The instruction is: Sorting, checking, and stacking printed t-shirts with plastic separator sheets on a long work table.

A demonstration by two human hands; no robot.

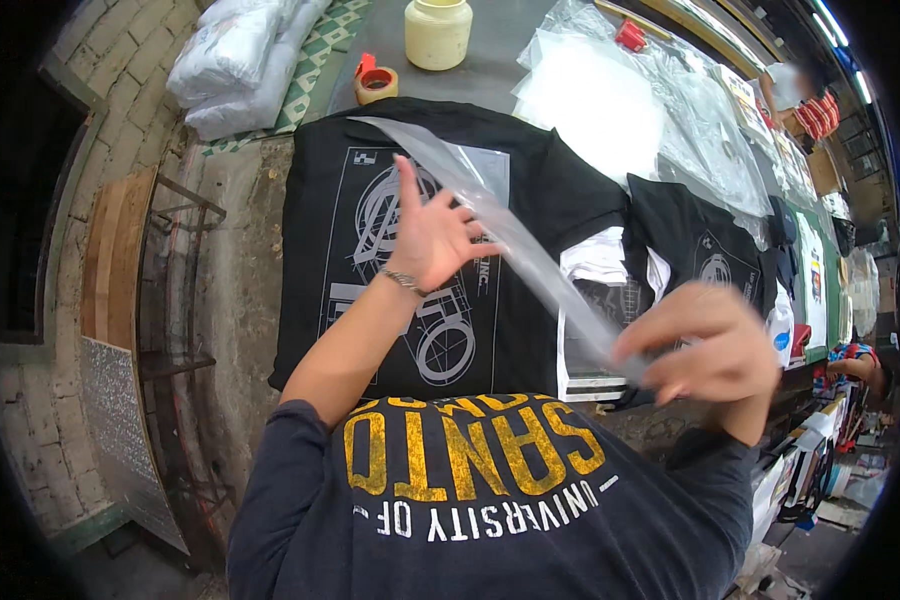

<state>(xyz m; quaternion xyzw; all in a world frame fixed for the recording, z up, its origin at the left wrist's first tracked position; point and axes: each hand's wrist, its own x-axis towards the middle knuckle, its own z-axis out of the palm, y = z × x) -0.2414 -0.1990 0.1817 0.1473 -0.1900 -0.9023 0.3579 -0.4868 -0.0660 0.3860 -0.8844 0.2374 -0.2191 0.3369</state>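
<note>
A black T-shirt (310, 260) with a pale grey printed design lies flat in the centre. A long translucent plastic strip (540, 270) stretches diagonally from the shirt's top down to my right hand (695, 345), whose curled, slightly blurred fingers pinch its lower end. My left hand (430, 225) hovers over or rests on the print, palm up and fingers spread beside the strip; contact with either is unclear. A second black printed shirt (712, 230) lies to the right, with white folded fabric (590, 255) between the two shirts.
White bundles (230, 70) sit top left; a tape roll (376, 85) and cream jar (437, 35) stand behind the shirt. Clear plastic sheets (710, 150) cover the back right. A wooden board (115, 270) stands along the left. Another person (805, 105) is at the far right.
</note>
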